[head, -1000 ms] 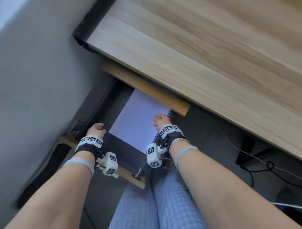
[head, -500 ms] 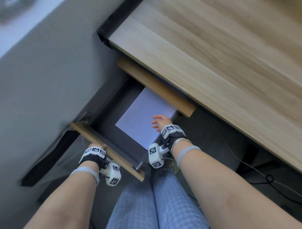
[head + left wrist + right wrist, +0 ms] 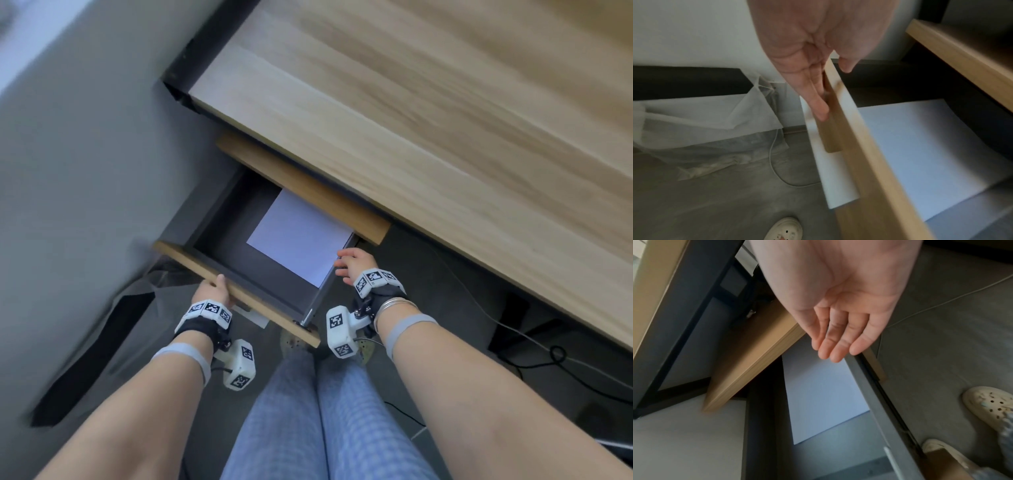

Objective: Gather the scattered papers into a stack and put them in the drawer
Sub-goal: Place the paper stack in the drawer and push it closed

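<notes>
A white paper stack (image 3: 298, 240) lies flat in the open dark drawer (image 3: 219, 246) under the desk, against its right side; its far end is hidden under a wooden panel (image 3: 308, 192). My left hand (image 3: 214, 289) grips the drawer's wooden front (image 3: 260, 301). In the left wrist view its fingers (image 3: 818, 100) lie along the outer face and the thumb hooks over the top edge (image 3: 869, 162). My right hand (image 3: 354, 265) hovers open and empty over the drawer's right wall (image 3: 875, 402), its fingers (image 3: 836, 344) above the papers (image 3: 822, 394).
The wooden desk top (image 3: 445, 120) overhangs the drawer. A grey wall stands to the left, with clear plastic wrap (image 3: 694, 129) on the floor. A white sheet (image 3: 830, 170) shows below the drawer front. Cables (image 3: 555, 356) and my shoes (image 3: 990, 405) are on the floor.
My left hand has drawn back from beside the drawer's interior to its front panel and taken hold. Less of the paper shows; the drawer seems to have slid in. The right hand stays by the right wall.
</notes>
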A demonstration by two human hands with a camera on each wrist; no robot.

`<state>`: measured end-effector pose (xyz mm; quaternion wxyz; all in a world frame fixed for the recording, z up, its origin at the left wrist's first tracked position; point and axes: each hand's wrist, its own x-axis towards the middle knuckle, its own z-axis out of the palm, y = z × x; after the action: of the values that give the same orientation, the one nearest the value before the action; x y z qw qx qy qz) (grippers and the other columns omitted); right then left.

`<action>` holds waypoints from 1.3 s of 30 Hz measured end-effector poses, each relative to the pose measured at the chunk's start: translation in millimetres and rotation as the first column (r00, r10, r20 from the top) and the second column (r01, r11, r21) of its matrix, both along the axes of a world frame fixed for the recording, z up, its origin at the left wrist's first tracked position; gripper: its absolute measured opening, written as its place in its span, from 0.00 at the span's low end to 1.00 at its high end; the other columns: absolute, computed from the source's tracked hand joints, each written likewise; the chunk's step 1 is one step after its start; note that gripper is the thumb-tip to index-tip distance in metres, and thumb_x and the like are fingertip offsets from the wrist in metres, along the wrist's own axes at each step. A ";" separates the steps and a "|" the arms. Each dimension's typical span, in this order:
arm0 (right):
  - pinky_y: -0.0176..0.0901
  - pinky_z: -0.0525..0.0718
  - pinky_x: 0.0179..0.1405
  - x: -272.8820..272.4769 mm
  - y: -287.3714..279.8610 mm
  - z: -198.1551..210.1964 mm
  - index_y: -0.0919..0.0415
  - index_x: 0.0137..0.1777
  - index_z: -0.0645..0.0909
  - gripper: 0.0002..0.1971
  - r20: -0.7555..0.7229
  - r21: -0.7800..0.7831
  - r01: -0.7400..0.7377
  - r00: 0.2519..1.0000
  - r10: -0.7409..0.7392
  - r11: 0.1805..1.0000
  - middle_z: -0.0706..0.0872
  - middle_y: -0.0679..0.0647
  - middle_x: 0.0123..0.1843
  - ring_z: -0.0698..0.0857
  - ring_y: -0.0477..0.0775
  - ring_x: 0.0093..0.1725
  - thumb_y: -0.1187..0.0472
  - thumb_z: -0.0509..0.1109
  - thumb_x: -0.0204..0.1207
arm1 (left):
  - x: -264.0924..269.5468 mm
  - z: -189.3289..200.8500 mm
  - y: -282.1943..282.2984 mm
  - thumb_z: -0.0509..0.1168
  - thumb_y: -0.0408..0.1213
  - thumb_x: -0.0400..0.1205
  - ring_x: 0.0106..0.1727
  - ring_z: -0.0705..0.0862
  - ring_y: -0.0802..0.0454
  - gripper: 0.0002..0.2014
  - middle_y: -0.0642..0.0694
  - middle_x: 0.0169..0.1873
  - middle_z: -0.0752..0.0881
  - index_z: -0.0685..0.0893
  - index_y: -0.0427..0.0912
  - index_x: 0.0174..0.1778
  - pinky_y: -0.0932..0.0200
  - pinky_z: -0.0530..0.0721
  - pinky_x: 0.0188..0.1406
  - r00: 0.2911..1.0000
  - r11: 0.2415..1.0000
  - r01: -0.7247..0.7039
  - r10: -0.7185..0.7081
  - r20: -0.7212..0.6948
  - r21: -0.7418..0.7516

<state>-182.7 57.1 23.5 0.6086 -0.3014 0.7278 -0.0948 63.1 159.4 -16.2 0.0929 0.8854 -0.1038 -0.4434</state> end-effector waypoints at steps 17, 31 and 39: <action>0.33 0.71 0.29 -69.2 15.9 -10.0 0.60 0.59 0.80 0.14 -0.024 0.033 0.241 0.970 -0.240 0.970 0.82 0.52 0.38 0.77 0.46 0.30 0.69 0.55 0.81 | -69.6 6.7 -111.1 0.51 0.23 0.78 0.64 0.81 0.38 0.25 0.41 0.68 0.78 0.74 0.47 0.69 0.52 0.78 0.60 0.512 0.516 0.856 -0.853 0.103 0.020; 0.33 0.72 0.29 -92.8 5.4 -17.0 0.49 0.36 0.76 0.16 -0.002 0.042 0.321 0.947 -0.321 0.946 0.81 0.48 0.35 0.78 0.45 0.30 0.69 0.57 0.80 | -92.0 -14.7 -157.5 0.50 0.18 0.76 0.71 0.76 0.36 0.33 0.45 0.82 0.60 0.65 0.46 0.77 0.46 0.79 0.60 0.432 0.442 0.897 -0.877 0.208 0.001; 0.33 0.72 0.29 -99.1 1.8 -11.6 0.55 0.49 0.77 0.10 0.008 0.039 0.324 0.946 -0.325 0.945 0.81 0.47 0.36 0.79 0.45 0.30 0.68 0.56 0.81 | -99.0 -8.4 -155.0 0.50 0.19 0.78 0.74 0.72 0.37 0.31 0.43 0.81 0.60 0.62 0.42 0.78 0.45 0.76 0.65 0.444 0.451 0.892 -0.877 0.183 0.001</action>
<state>-281.7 58.9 12.0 0.5953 -0.1655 0.7649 -0.1823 -35.9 4.4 -24.6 -0.1183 0.7273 -0.5782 -0.3504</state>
